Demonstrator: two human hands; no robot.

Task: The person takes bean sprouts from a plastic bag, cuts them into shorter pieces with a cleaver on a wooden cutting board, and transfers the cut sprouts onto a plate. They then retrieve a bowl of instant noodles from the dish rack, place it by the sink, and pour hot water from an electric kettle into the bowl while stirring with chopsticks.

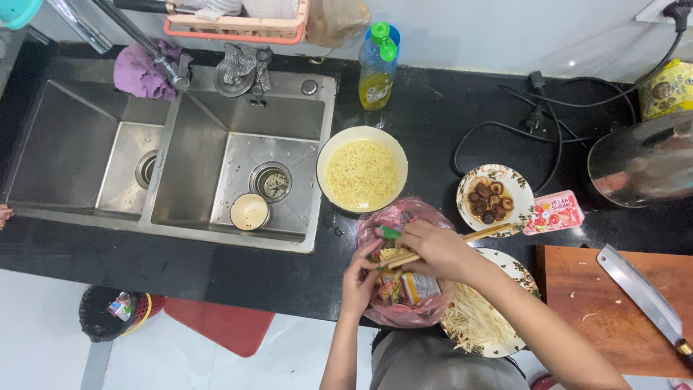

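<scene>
my right hand [437, 249] has its grip closed around a pair of chopsticks [462, 240], which lie across it with their tips pointing left over the pink bag [411, 217]. my left hand [359, 278] pinches the bag's near edge, fingers closed on the plastic. the bag sits on the black desk [433, 115] and holds wrappers. behind it, a bowl [362, 170] holds yellow noodles; a small plate [495, 196] holds mushrooms; the plate [516, 269] under my right arm holds pale shreds.
</scene>
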